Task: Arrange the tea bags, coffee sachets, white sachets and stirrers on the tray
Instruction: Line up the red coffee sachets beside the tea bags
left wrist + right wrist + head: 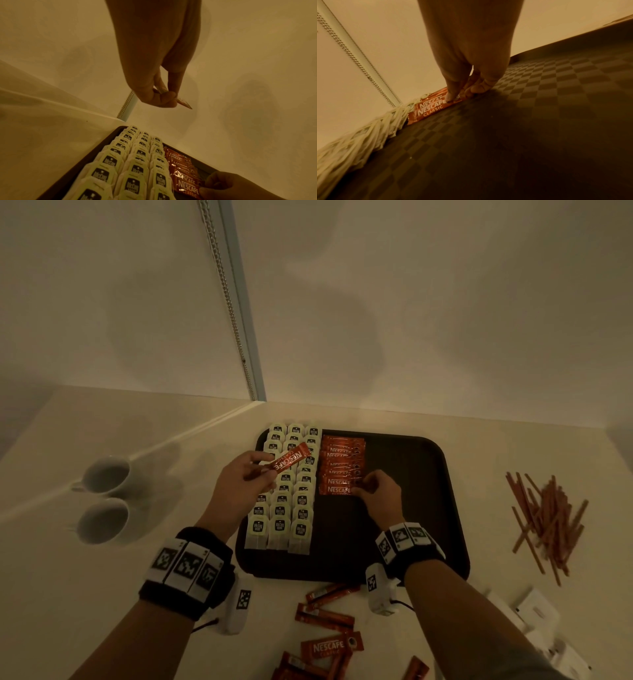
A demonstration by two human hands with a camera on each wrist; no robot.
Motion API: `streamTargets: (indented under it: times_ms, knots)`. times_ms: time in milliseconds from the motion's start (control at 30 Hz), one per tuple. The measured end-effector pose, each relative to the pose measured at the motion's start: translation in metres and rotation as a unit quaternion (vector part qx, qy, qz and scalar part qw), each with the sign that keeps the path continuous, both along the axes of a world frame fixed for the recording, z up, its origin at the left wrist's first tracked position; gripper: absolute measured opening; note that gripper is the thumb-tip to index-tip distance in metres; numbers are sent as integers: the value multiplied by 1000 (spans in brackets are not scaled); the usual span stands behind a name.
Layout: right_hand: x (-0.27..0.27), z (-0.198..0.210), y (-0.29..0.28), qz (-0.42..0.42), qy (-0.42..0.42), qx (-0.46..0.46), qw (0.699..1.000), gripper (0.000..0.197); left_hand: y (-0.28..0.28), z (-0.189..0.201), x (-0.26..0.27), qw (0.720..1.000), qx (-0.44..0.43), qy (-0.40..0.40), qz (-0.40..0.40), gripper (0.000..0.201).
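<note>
My left hand (251, 474) hangs above the tea bags (284, 491), thumb and fingers pinched on the near end of one Nescafé sachet (290, 461), which slants up and to the right over them. The tea bags lie in three overlapping columns down the left part of the dark tray (428, 508), from its far edge almost to its near edge.

My right hand (378, 493) is down on the tray just right of the column of coffee sachets (340, 465), fingers curled, with the fingertips (452, 96) pinching the right end of the nearest sachet in that column (428, 110). That column sits just beside the tea bags, and the right half of the tray is bare checkered surface.

More loose coffee sachets (329, 642) lie on the white table (102, 594) near me, off the tray. The stirrers (544, 518) are heaped on the table to the right, apart from the tray. White sachets (537, 611) lie at the near right. Two white cups (102, 498) stand to the left.
</note>
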State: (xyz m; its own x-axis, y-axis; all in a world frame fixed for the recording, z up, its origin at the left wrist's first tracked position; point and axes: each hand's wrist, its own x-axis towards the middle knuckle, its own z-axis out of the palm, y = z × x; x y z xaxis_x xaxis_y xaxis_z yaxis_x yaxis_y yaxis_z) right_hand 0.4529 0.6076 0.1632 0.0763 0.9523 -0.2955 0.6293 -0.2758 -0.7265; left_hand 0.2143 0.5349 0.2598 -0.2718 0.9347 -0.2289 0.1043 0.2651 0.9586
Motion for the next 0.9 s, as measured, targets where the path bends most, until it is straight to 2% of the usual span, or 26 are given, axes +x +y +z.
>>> streamTargets:
  times_ms: [100,233,333,433,533,667,700,767,833,900]
  knots:
    - [1,-3,0,-3,-8,2,1000,24,0,1,1,1000,14,-18,20,16]
    - [1,0,0,-9,-3,11,1000,23,0,5,2,998,40,-29,30,22]
    - [-11,23,-2,5,108,51,993,20,3,9,3,997,50,-37,40,22]
    - [-36,63,-10,95,253,30,962,30,6,12,8,997,42,-57,32,16]
    - [-60,91,-15,155,316,14,936,31,8,14,19,998,29,-62,9,14]
    - [-68,105,-16,149,407,-50,900,28,7,15,23,999,24,-24,2,11]
    - [-67,109,-16,162,400,-69,899,33,7,16,21,999,24,-21,5,14]
    - [-65,118,-16,223,332,-82,913,41,7,19,17,999,18,-28,-9,24]
    - [-64,129,-17,280,254,-59,924,44,7,22,17,998,17,-43,-47,28]
    - [-64,136,-17,294,208,-3,933,45,5,23,19,995,21,-69,-63,21]
